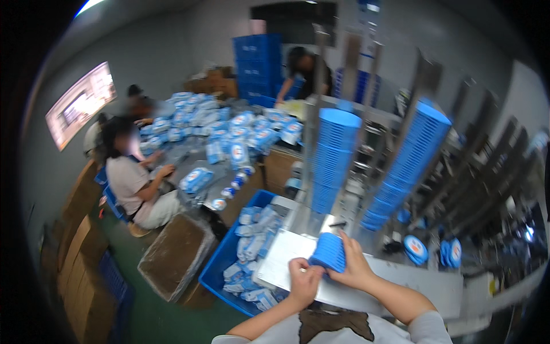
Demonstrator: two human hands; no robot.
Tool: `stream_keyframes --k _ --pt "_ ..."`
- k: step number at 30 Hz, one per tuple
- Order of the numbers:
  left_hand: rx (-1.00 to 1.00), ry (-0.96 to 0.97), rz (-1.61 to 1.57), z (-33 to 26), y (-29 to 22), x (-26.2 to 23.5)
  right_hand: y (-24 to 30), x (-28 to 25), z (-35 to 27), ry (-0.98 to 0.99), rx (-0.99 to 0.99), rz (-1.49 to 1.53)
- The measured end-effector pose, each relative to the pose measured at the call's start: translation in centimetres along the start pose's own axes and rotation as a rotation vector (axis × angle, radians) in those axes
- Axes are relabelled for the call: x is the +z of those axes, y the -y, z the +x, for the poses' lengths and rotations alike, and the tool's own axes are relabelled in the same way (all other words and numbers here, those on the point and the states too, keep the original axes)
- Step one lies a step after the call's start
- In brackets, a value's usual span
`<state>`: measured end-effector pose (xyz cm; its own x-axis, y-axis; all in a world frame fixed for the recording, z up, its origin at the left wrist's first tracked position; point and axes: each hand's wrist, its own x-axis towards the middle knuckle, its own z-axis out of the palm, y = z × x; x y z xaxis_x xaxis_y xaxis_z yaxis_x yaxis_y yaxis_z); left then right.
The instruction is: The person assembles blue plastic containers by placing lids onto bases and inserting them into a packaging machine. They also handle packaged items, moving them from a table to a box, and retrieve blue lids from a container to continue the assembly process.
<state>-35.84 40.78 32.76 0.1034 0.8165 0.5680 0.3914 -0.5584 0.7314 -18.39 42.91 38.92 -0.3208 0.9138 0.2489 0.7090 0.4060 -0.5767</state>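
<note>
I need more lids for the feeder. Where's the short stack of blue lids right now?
In the head view, the short stack of blue lids is low and centre, held between the left hand and right hand over the metal tray, below the tall lid stacks.

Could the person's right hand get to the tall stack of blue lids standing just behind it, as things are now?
Probably yes, but not at once. The right hand and left hand together grip a short stack of blue lids. The tall stack of blue lids stands just beyond on the metal machine top, with nothing between.

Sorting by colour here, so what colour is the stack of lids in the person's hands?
Blue: the stack of lids, gripped by both hands, shows clearly in the head view.
</note>
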Motion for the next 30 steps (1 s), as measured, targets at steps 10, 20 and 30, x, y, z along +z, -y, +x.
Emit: stream_keyframes --k 10,20,30 --pt "0.008 -0.117 -0.018 -0.6 4.5 -3.9 9.8 -19.7 19.0 -0.749 -0.72 -0.696" --pt "0.079 0.087 0.007 -0.9 6.7 -2.9 13.9 -27.1 29.7 -0.759 -0.366 -1.274" --pt "0.033 0.187 0.037 -0.9 5.6 -4.0 7.8 -15.0 23.2 -0.524 -0.183 -1.085"
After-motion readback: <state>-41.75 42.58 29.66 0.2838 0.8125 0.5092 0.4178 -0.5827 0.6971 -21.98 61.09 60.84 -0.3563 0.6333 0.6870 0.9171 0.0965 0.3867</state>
